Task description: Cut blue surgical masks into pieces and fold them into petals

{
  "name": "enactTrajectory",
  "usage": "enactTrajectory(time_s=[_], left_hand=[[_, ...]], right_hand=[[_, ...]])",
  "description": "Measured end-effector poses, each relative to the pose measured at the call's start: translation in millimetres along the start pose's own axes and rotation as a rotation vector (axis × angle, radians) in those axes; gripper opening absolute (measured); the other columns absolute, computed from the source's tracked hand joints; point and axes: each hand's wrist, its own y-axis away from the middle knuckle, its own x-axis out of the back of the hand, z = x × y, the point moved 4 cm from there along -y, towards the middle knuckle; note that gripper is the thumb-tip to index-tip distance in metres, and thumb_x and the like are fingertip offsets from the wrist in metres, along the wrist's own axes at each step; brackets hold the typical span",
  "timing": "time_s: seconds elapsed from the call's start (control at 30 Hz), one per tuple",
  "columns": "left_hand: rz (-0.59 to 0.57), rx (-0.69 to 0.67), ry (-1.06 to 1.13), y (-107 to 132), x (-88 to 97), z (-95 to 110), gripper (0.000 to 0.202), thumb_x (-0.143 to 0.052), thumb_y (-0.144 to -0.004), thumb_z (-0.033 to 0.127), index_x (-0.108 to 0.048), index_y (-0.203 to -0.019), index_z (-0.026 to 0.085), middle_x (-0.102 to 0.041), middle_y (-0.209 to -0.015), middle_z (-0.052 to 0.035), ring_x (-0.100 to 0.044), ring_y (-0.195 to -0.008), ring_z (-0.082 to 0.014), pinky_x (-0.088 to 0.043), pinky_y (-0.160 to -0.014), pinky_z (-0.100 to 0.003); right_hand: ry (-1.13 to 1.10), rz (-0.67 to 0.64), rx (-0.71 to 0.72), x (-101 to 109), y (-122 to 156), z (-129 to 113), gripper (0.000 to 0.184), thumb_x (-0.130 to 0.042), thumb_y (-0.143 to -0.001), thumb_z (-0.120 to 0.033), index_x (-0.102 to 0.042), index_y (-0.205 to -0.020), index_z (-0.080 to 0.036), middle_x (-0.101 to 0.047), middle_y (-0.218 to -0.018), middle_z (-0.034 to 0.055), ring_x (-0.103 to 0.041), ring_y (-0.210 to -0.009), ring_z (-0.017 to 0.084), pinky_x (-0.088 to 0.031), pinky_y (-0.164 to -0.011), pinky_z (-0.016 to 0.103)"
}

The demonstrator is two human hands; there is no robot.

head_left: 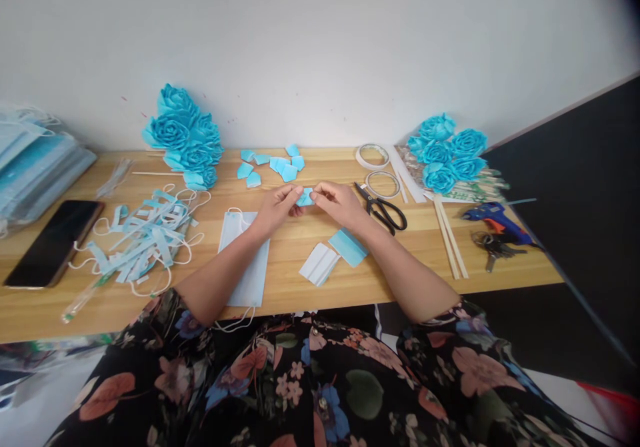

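Between my two hands, a small blue piece of mask fabric (305, 197) is pinched above the middle of the table. My left hand (281, 205) grips its left edge with thumb and fingers, and my right hand (336, 201) has its right edge. Behind them lie several cut blue petal pieces (283, 167). Black-handled scissors (383, 208) rest just right of my right hand. Nearer to me are a blue cut piece (349, 247) and a white pleated piece (319, 264). A whole face mask (253, 270) lies partly under my left forearm.
Blue fabric roses stand in bunches at back left (185, 137) and back right (445, 153). At left are mask scraps with ear loops (145, 237), a phone (53, 243) and stacked masks (37, 167). Tape rolls (373, 157), sticks (451, 237), keys (493, 247) and a glue gun (500, 222) are right.
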Motion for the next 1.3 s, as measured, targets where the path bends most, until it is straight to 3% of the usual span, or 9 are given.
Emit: enactTrajectory(time_s=[0.7, 0.97, 1.3], left_hand=[[-0.053, 0.04, 0.064, 0.4, -1.7, -1.2, 0.048, -0.076, -0.074, 0.061, -0.061, -0.08, 0.015, -0.063, -0.06, 0.0002, -0.056, -0.051, -0.0084, -0.046, -0.052, -0.02], [-0.012, 0.026, 0.095, 0.0, 0.8, -1.6, 0.044, -0.076, -0.076, 0.056, -0.06, -0.077, 0.015, -0.063, -0.061, 0.0002, -0.055, -0.052, -0.0082, -0.045, -0.053, -0.021], [0.017, 0.002, 0.11, -0.2, 1.6, -1.4, 0.048, -0.075, -0.075, 0.06, -0.06, -0.079, 0.015, -0.063, -0.06, 0.0005, -0.054, -0.051, -0.0078, -0.044, -0.052, -0.02]], right_hand=[[0.06, 0.01, 0.008, -0.3, 1.2, -0.2, 0.023, -0.053, -0.089, -0.035, -0.058, -0.074, -0.018, -0.054, -0.064, -0.0029, -0.044, -0.059, 0.011, -0.032, -0.06, 0.026], [-0.004, 0.03, 0.012, 3.4, 0.3, 0.1, 0.034, -0.048, -0.095, -0.04, -0.058, -0.071, -0.018, -0.059, -0.068, -0.0008, -0.051, -0.064, 0.012, -0.036, -0.063, 0.026], [-0.116, 0.018, -0.004, -0.7, 0.1, 2.4, 0.021, -0.057, -0.088, -0.04, -0.059, -0.082, -0.019, -0.065, -0.078, 0.0003, -0.057, -0.07, 0.014, -0.042, -0.065, 0.025]])
